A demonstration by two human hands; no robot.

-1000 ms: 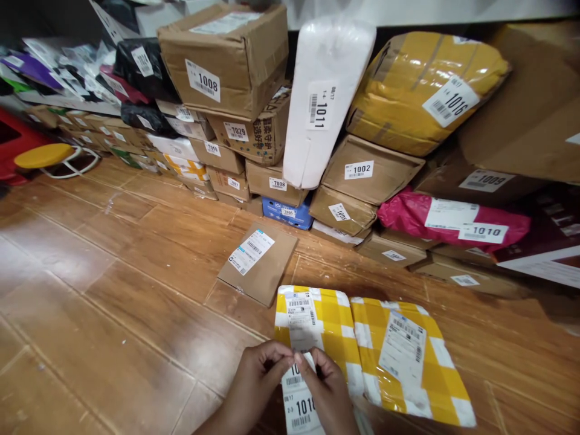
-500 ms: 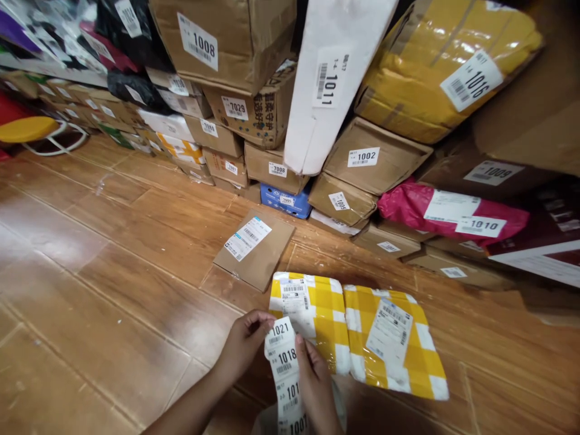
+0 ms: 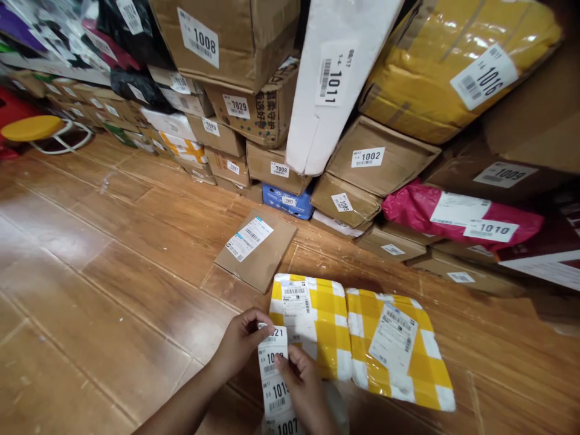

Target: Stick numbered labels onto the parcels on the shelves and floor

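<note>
A strip of white number labels [image 3: 275,396] hangs between my hands at the bottom centre. My left hand [image 3: 242,341] pinches its top end, partly covering the label ending in 21. Lower on the strip's right edge, my right hand [image 3: 301,380] grips it, its thumb over the second label. Just beyond, two yellow-and-white checked parcels lie side by side on the floor, a left one [image 3: 333,323] partly behind my right hand and a right one [image 3: 428,356]. Each bears a white shipping label. A flat brown package [image 3: 272,251] with a shipping label lies behind them.
Stacked parcels line the back, among them a brown box marked 1008 [image 3: 240,66], a long white box [image 3: 317,133], a large yellow parcel [image 3: 421,72] and a pink parcel [image 3: 412,208]. A yellow stool [image 3: 34,128] stands at the far left on the wooden floor [image 3: 104,314].
The label strip has shifted slightly left and hangs straighter. My right hand has moved a little left and down, its thumb now over the second label. My left hand still pinches the top.
</note>
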